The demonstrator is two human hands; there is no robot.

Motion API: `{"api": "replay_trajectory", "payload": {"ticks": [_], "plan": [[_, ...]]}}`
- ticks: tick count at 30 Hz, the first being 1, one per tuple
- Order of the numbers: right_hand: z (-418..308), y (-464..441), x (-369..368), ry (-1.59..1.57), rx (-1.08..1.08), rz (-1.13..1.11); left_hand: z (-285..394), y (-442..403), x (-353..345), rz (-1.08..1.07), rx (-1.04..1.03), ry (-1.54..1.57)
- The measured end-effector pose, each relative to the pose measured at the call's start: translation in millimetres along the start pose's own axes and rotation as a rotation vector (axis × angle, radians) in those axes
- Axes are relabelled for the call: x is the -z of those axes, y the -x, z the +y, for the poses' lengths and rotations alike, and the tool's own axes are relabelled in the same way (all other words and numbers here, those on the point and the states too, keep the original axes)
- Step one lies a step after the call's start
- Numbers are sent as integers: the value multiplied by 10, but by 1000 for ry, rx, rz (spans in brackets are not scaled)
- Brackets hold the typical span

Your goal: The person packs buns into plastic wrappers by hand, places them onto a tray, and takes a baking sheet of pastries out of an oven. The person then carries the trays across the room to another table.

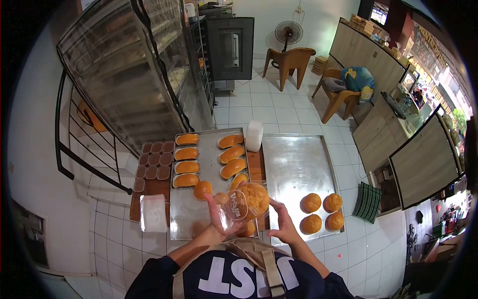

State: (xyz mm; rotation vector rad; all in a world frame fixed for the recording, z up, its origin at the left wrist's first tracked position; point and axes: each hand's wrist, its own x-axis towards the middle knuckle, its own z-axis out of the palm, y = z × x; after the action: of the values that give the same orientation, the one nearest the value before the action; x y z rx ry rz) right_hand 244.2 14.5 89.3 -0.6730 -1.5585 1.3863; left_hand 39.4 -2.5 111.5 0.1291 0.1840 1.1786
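A clear printed plastic bag (234, 208) with a round golden bun (256, 200) in it is held up over the left tray (211, 164). My left hand (219, 224) grips the bag from its left side, thumb up along the plastic. On the other side my right hand (285, 226) has thumb and fingers spread apart, fingertips close to the bun's right edge; whether they touch the bag I cannot tell. Oval buns (186, 167) in paper cups line both sides of the left tray. Another round bun (202, 190) lies just beyond my left thumb.
The right tray (296, 159) carries several round buns (312, 224) at its near right corner. A white container (254, 135) stands between the trays. Small brown-filled tubs (153, 159) and a stack of clear bags (153, 213) lie at left. A covered rack (129, 74) rises beyond.
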Motion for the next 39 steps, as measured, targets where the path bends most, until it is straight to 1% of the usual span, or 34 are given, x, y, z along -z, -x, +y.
{"api": "replay_trajectory", "payload": {"ticks": [1,2,5,6,7,9,10,11,13,14,17,20,23,24,26,27,28,29,31,32,33,35,36,38,39], "plan": [[-79,-28,-73,107,35,2,-18,0,-51,13,6,-7],[-34,-24,-98,13,-16,42,-44,-4,-79,25,12,-13],[-86,-62,-128,-105,-113,126,-112,22,-60,-3,-13,-35],[-62,-72,-80,-215,-64,119,-101,43,-51,-40,1,-52],[-210,-137,-50,-278,-23,113,-69,79,-39,-76,15,-69],[-391,-207,82,-304,-25,25,17,110,-25,-139,73,-68],[-481,-233,126,-310,-90,-32,90,89,-34,-166,118,-48],[-560,-258,145,-218,-100,-72,156,61,-58,-190,164,-30],[-661,-295,160,-34,-121,-155,274,-3,-177,-114,197,-446],[-662,-301,160,11,-86,-173,318,-25,-224,-75,210,-651],[-902,-399,121,211,-38,-250,403,-135,-173,-51,223,-714],[-861,-408,149,160,-79,-228,381,-197,-192,10,195,-667],[-790,-483,303,381,155,-394,286,-191,-334,65,8,-571],[-780,-491,307,323,37,-407,256,-196,-292,83,-51,-622],[-854,-508,275,310,182,-301,202,-203,-172,118,-172,-727],[-904,-533,255,303,256,-248,183,-193,-188,140,-237,-852],[-844,-501,261,184,197,-122,160,-172,-215,164,-301,-975],[-786,-510,253,150,124,-57,138,-146,-250,188,-361,-1099],[-661,-513,197,79,-26,82,92,-78,-343,192,-410,-1293],[-606,-509,157,130,-103,52,70,-51,-377,191,-434,-1389],[-551,-493,88,40,-157,0,50,-33,-385,181,-426,-1391],[-544,-459,-45,-243,-364,-73,16,3,-398,165,-418,-1391],[-631,-457,-92,-328,-454,-90,0,33,-457,143,-396,-1352],[-658,-437,-115,-418,-527,-123,-25,104,-583,105,-354,-1273],[-658,-427,-123,-464,-564,-139,-18,117,-566,99,-379,-1353]]}}
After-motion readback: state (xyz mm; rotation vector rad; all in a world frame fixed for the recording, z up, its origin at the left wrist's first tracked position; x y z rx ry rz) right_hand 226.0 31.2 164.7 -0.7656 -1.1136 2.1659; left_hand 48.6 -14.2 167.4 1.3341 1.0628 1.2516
